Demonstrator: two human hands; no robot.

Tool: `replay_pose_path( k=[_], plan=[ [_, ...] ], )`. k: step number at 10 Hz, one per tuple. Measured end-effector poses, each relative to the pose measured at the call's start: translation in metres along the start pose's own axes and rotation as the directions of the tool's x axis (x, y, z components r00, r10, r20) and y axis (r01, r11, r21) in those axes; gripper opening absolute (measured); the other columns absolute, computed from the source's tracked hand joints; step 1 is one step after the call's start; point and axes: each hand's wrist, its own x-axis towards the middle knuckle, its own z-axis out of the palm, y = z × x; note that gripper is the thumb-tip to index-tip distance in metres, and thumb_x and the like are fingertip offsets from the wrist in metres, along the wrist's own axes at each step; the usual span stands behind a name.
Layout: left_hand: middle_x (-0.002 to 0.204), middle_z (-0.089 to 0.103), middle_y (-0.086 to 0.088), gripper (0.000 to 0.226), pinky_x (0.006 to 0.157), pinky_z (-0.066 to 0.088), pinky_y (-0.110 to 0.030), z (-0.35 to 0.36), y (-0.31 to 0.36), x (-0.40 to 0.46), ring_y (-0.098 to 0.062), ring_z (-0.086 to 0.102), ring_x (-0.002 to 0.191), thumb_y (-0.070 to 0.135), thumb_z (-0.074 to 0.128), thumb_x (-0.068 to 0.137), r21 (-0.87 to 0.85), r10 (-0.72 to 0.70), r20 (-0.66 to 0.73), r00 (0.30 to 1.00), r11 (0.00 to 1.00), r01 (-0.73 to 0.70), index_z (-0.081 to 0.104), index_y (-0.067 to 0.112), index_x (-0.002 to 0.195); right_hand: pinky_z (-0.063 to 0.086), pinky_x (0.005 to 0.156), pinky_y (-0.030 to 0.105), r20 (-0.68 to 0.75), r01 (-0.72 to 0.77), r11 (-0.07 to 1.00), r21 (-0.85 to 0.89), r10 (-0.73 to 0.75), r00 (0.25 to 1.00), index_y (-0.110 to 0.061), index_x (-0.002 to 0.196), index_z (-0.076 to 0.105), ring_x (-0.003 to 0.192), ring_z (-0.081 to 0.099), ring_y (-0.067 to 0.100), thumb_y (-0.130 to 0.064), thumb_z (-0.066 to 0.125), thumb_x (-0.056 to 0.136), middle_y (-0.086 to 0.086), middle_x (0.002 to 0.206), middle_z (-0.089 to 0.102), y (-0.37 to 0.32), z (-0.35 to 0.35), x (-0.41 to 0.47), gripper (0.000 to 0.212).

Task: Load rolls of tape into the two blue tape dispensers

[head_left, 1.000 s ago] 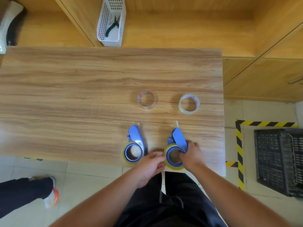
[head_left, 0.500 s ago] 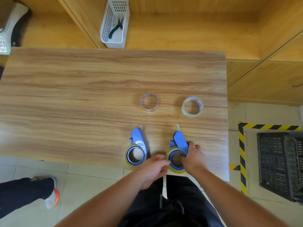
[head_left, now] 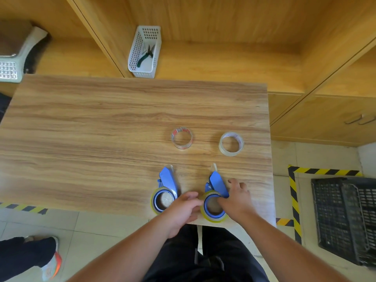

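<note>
Two blue tape dispensers lie side by side near the table's front edge, each with a yellowish tape roll on its hub. The left dispenser [head_left: 165, 191] lies untouched. My right hand [head_left: 237, 197] rests on the right dispenser [head_left: 215, 197], thumb on the hub rim and fingers spread beside the blue handle. My left hand [head_left: 184, 208] touches that dispenser's roll from the left with curled fingers. Farther back lie a clear tape roll with a red-printed core [head_left: 181, 137] and a clear roll with a white core [head_left: 231, 143].
The wooden table [head_left: 101, 139] ends just right of the right dispenser. A white basket [head_left: 144, 51] with pliers stands on the shelf behind. A black crate [head_left: 343, 216] sits on the floor to the right. Another person's leg and shoe [head_left: 30, 255] are at lower left.
My right hand's fingers have loosened and spread off the right dispenser's handle. My left hand stays against its roll. The view has shifted slightly.
</note>
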Motion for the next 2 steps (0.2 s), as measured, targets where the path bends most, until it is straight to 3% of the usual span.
replay_pose_path(
  k=[1,2],
  plan=[
    [0.138,0.065,0.005,0.045,0.099,0.057,-0.034,0.001,0.009,-0.008,-0.01,0.067,0.12,0.031,0.069,0.093,0.012,0.032,-0.01,0.999,0.999,-0.032,0.06,0.031,0.137,0.048,0.1,0.044,-0.032,0.026,0.999,0.028,-0.025,0.999,-0.024,0.149,0.035,0.13,0.04,0.029,-0.031,0.067,0.082,0.006,0.143,0.039,-0.009,-0.015,-0.006,0.074],
    [0.13,0.069,0.003,0.034,0.092,0.059,-0.033,0.007,0.021,-0.018,-0.015,0.069,0.117,0.029,0.066,0.098,-0.028,0.088,-0.032,0.996,0.996,-0.089,0.063,0.031,0.132,0.053,0.09,0.04,-0.08,0.083,0.991,0.106,-0.075,0.994,-0.027,0.148,0.036,0.124,0.051,0.026,-0.034,0.067,0.081,0.003,0.142,0.04,-0.019,-0.029,-0.014,0.075]
  ],
)
